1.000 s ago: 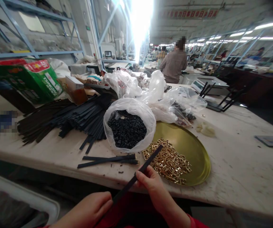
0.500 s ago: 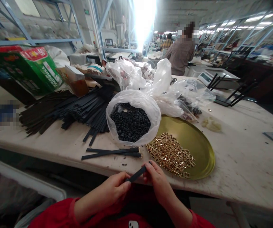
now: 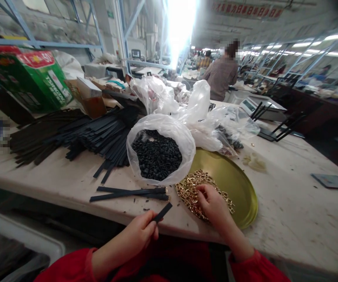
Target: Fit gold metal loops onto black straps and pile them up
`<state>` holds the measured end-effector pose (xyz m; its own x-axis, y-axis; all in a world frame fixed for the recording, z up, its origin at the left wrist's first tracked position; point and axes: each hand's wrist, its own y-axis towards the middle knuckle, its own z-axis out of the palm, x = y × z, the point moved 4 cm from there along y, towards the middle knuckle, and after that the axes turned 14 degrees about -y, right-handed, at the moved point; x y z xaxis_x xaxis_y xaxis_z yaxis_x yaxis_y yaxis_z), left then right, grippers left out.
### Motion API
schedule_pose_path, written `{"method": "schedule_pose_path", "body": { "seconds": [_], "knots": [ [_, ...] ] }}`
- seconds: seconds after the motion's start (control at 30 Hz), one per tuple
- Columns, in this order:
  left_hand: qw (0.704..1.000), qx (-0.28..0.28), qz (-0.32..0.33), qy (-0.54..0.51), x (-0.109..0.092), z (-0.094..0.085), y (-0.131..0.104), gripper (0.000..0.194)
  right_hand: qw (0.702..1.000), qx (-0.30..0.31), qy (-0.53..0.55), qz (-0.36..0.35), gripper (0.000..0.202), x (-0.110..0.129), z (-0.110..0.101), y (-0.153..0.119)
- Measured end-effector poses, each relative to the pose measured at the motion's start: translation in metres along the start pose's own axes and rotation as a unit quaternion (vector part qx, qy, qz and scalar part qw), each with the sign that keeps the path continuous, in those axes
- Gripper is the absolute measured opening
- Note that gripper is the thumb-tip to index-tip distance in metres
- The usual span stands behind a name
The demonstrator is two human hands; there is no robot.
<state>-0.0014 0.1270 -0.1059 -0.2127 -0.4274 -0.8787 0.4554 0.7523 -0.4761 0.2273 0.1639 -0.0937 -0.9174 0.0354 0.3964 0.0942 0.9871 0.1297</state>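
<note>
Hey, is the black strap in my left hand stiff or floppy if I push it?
Probably fairly stiff: the black strap juts from your left hand without visibly drooping. Its narrow, slim build suggests little weight, and its flat shape makes rolling unlikely.

Beyond the left hand (image 3: 142, 231), the way is crossed by two straps (image 3: 130, 193). Straight ahead, passage is blocked by the bag (image 3: 132, 152). The tray (image 3: 233, 176) is occupied at left by buckles (image 3: 191, 188) and the right hand (image 3: 214, 203); room is left over its right side. Gaps among the plastic (image 3: 198, 102) behind can hardly be judged.
</note>
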Motion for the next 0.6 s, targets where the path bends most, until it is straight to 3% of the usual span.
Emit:
{"method": "schedule_pose_path", "body": {
  "seconds": [0.1,0.23,0.43,0.6],
  "knots": [
    [1.000,-0.011,0.009,0.014,-0.008,0.002,-0.001,0.015,0.981,0.076,-0.151,-0.100,0.017,0.016,0.008,0.008],
    [1.000,-0.006,0.005,0.018,-0.017,0.006,-0.006,0.018,0.945,0.090,-0.275,-0.152,0.012,0.036,0.017,0.013],
    [1.000,0.000,-0.009,0.006,-0.016,0.010,-0.003,0.022,0.945,0.054,-0.289,-0.141,0.019,0.036,0.010,0.013],
    [0.999,-0.027,0.034,0.021,-0.019,0.007,0.004,0.026,0.952,0.047,-0.271,-0.130,0.017,0.038,0.005,0.008]
  ]
}}
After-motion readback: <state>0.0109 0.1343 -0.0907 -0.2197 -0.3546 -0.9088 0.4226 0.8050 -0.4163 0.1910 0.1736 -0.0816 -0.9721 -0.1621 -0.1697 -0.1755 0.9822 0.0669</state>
